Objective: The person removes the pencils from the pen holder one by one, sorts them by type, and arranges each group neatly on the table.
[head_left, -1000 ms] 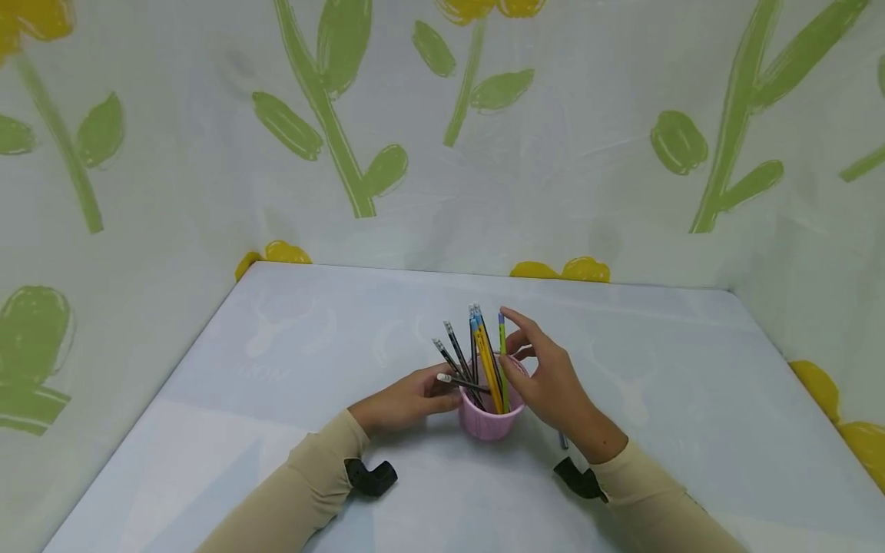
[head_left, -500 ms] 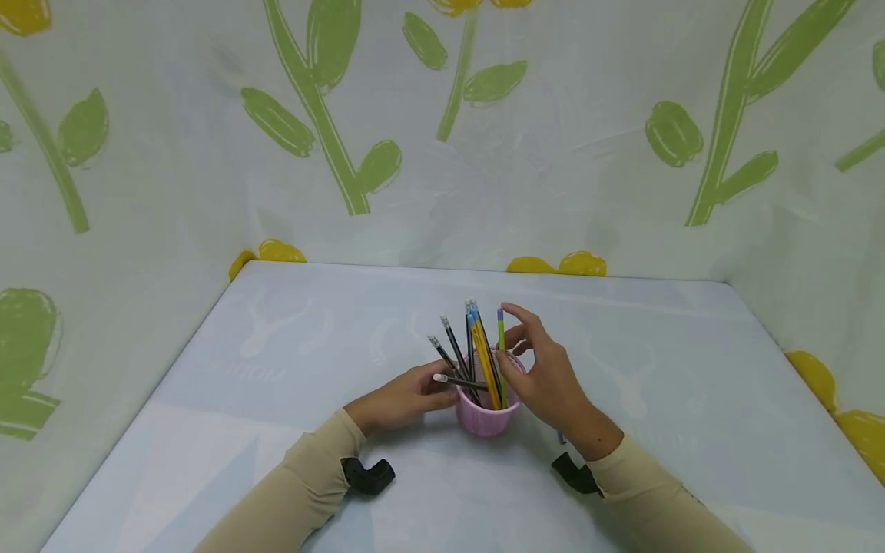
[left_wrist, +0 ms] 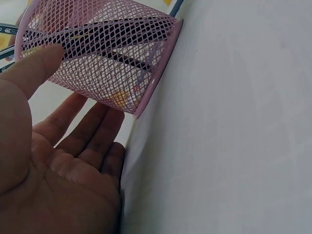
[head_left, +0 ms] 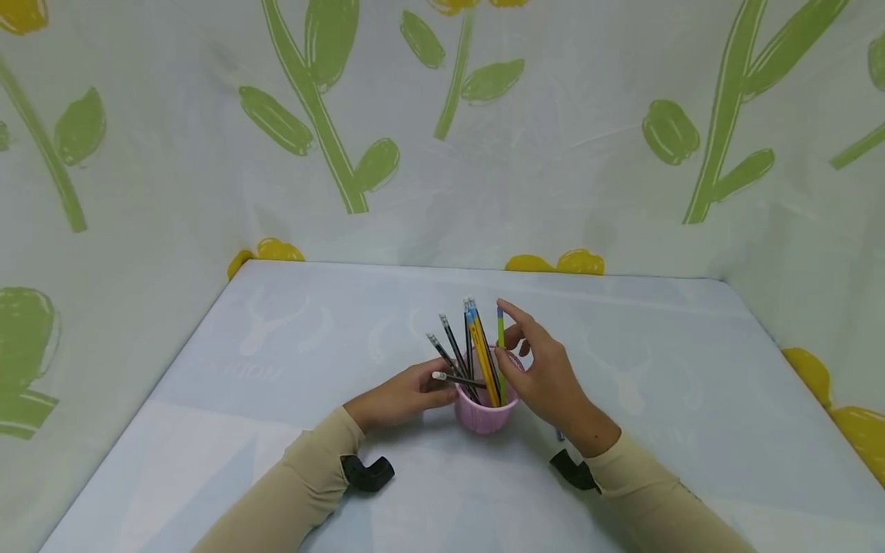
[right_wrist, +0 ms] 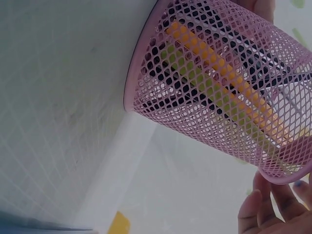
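Note:
A pink mesh pencil cup [head_left: 482,418] stands upright on the table, holding several pencils. Most of these are black pencils [head_left: 448,332], with yellow ones [head_left: 478,338] among them. My left hand [head_left: 401,399] holds the cup's left side; in the left wrist view the thumb [left_wrist: 41,66] lies against the mesh, with the other fingers near the cup's lower edge. At the right rim, my right hand [head_left: 549,376] holds a green pencil [head_left: 501,330] that stands in the cup, index finger at its blue top and thumb lower down. Through the mesh, the right wrist view shows the green pencil [right_wrist: 209,90] beside a yellow one.
A thin blue item [head_left: 561,435], perhaps a pencil, lies on the table by my right wrist, mostly hidden. The pale tabletop [head_left: 290,361] meets walls printed with green leaves [head_left: 376,165]. Black wrist mounts [head_left: 368,474] sit under both cuffs.
The whole head view shifts slightly up and left. Both hands keep their places at the cup, and the green pencil stays in the right hand.

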A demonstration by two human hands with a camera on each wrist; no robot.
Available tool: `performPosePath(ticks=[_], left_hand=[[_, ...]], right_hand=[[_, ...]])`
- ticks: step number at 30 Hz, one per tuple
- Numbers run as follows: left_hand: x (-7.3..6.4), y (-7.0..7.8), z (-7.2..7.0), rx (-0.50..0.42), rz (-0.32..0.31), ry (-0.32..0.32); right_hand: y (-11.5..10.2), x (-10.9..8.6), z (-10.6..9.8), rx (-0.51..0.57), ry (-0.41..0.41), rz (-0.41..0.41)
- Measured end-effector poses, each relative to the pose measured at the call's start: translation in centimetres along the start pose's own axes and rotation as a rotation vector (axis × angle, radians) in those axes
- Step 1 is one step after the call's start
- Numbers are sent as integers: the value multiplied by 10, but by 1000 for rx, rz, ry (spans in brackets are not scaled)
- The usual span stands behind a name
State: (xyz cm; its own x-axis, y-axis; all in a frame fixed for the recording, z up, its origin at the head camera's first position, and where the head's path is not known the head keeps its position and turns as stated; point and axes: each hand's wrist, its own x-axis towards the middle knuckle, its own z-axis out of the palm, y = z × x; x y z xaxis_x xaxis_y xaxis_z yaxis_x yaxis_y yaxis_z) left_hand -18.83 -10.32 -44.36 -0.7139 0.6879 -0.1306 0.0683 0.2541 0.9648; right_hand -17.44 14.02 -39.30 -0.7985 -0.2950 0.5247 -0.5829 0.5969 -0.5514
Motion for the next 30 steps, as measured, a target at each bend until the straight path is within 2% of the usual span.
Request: performPosePath(ticks=[6, 11, 14, 18, 23, 30], left_hand=[[-2, -1, 0, 6, -5, 9], [1, 0, 0, 22, 19, 1], [1, -1, -1, 30, 34, -2], [3, -2, -1, 34, 52, -4], [4, -2, -1, 33, 48, 4], [1, -2, 0, 34, 44, 17]], right_hand=[[-2, 0, -1, -3, 4, -8], [-5, 2, -8, -2, 40, -31], [-7, 2, -14, 46, 89, -71], [-5, 1, -25, 169, 184, -125], [-6, 1, -40, 257, 316, -177], [-9, -2, -55, 388, 439, -223]])
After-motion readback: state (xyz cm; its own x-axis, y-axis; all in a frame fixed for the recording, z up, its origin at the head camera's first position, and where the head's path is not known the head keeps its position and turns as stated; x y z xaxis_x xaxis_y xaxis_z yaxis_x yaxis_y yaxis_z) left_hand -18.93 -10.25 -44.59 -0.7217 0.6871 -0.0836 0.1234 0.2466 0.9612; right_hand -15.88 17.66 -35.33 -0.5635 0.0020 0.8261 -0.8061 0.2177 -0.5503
